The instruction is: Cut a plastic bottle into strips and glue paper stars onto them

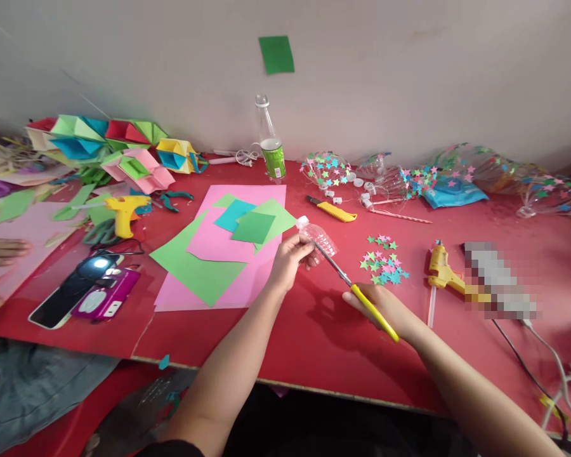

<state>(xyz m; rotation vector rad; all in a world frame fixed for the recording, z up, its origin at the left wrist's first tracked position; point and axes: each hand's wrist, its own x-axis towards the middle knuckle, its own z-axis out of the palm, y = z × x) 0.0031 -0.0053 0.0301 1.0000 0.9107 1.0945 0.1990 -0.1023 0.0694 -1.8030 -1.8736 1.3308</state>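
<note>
My left hand (290, 257) grips a clear plastic bottle piece (327, 240) with a white cap, held just above the table. In my right hand (378, 304) is a pair of scissors (374, 312) with a yellow handle. The blades reach up and left to the bottle piece, close to my left fingers. Whether they are cutting the plastic I cannot tell. Left of my hands lie pink sheets (266, 292) with green and blue paper pieces (214, 273) on top. Small star cutouts (387, 266) are scattered to the right.
A clear bottle with a green label (273, 155) stands by the wall. A yellow cutter (335, 209), star-covered plastic pieces (326, 168) and a glue gun (442, 270) with cables lie around. At left are another glue gun (124, 212), a phone (64, 298) and another person's hands (2, 252).
</note>
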